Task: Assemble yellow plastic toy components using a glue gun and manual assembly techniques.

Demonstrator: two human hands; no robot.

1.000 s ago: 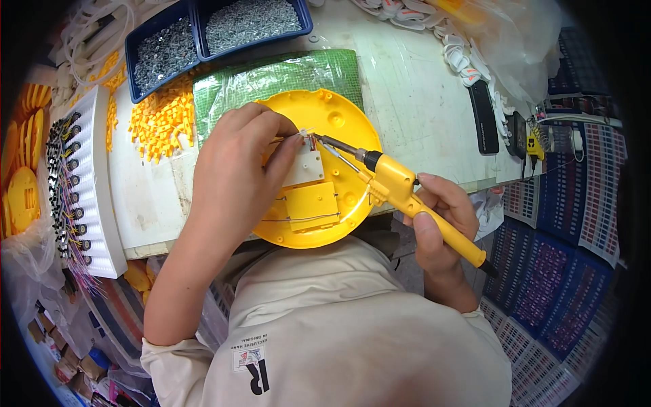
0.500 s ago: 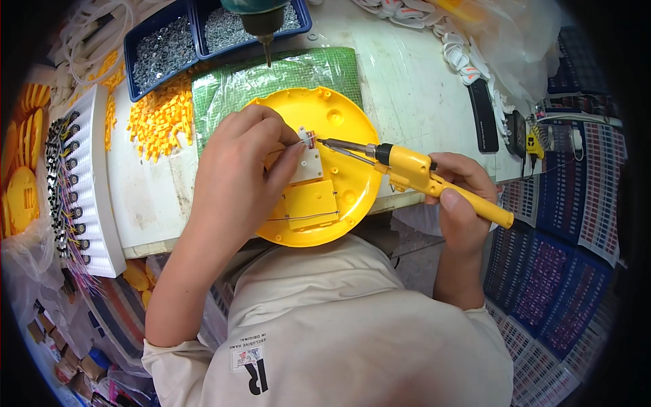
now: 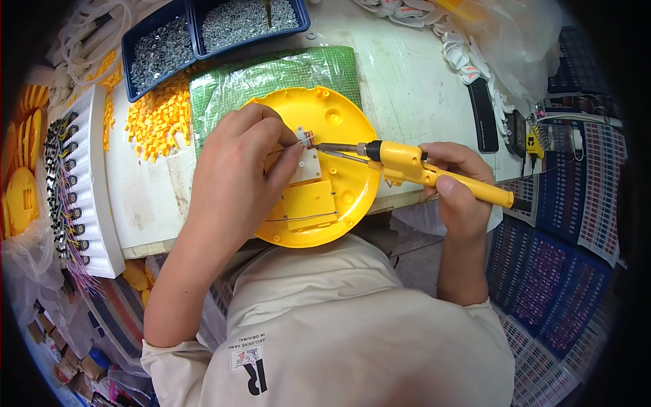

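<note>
A round yellow plastic shell (image 3: 356, 142) lies hollow side up at the near edge of the table, with a small white mounting plate (image 3: 309, 168) and a raised yellow cover (image 3: 310, 198) inside it. My left hand (image 3: 234, 163) reaches over the shell's left side, thumb and forefinger pinching a thin wire (image 3: 302, 142) at a small metal contact on the white plate. From the right, my right hand (image 3: 462, 190) grips a yellow soldering gun (image 3: 410, 163). Its tip is at the contact, apparently touching it. My fingers partly hide the wire.
A green plastic-wrapped pad (image 3: 271, 71) lies under the shell's far side. Blue bins of screws (image 3: 163, 57) stand behind, and a driver bit (image 3: 269, 13) hangs above them. Small yellow parts (image 3: 159, 122) are heaped left, beside a white foam tray (image 3: 102, 190). A black bar (image 3: 483, 115) lies right.
The soldering gun and my right hand have shifted slightly left, its tip now at the contact. The hanging driver has risen mostly out of view. My left hand has barely moved.
</note>
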